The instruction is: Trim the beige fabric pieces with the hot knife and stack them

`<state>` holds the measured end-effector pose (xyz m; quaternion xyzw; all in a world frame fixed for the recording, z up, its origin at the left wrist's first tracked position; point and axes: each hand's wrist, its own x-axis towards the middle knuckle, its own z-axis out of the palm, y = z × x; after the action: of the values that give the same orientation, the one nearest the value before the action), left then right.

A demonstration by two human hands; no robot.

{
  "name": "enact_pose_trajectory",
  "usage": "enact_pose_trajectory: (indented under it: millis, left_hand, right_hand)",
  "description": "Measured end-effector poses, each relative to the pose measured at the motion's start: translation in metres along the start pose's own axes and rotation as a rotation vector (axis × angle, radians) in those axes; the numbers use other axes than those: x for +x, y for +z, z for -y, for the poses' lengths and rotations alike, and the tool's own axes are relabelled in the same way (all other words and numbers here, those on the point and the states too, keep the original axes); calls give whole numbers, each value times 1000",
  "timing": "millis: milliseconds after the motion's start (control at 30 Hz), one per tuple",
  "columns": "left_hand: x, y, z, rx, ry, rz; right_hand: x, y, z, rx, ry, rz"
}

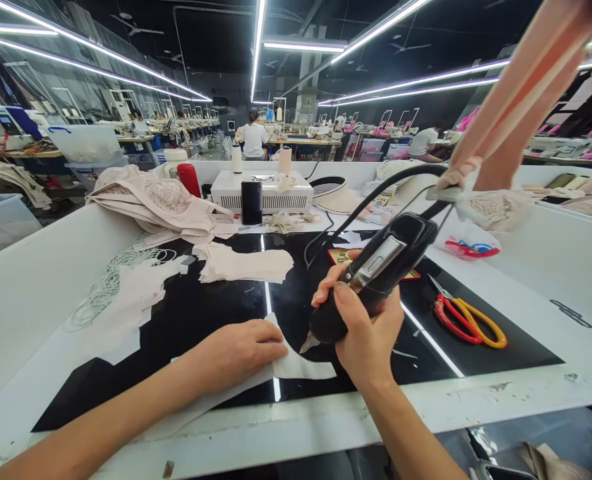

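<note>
My right hand (pixel 369 327) is wrapped round a black handheld cutting tool (pixel 381 267) with a metal lever. The tool's pointed tip is low, beside the curved edge of a white fabric piece (pixel 301 365) on the black glossy board (pixel 216 307). Pressed flat on that fabric, my left hand (pixel 239 353) has its fingers close together and pointing right, a short distance left of the tip. A black cable (pixel 383 185) and a knotted pink cloth strap (pixel 501 113) run up from the tool's rear end.
Red and yellow scissors (pixel 469 320) lie at the right. Behind are stacked pale pieces (pixel 246 263), a phone (pixel 251 203), a white machine box (pixel 261 193) and a red thread spool (pixel 189 180). Lace fabric (pixel 156 200) and green cord (pixel 109 280) lie left. A person (pixel 253 137) sits beyond.
</note>
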<state>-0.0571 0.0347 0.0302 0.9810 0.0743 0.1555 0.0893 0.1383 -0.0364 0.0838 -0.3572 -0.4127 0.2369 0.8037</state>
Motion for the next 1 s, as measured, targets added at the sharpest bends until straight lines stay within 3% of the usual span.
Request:
enact_pose_trajectory:
  millis: [167, 333, 667, 1000]
  left_hand:
    - [7, -3, -11, -59, -16, -82]
    - [17, -1, -25, -58, -12, -67]
    - [15, 2, -37, -116, -118, 12]
    - [6, 8, -36, -107, -103, -54]
  right_hand:
    - [-5, -19, 15, -49, -21, -11]
    - [-11, -30, 18, -83, -33, -14]
    - [-15, -31, 18, -106, -21, -29]
    - [-11, -24, 16, -71, -9, -28]
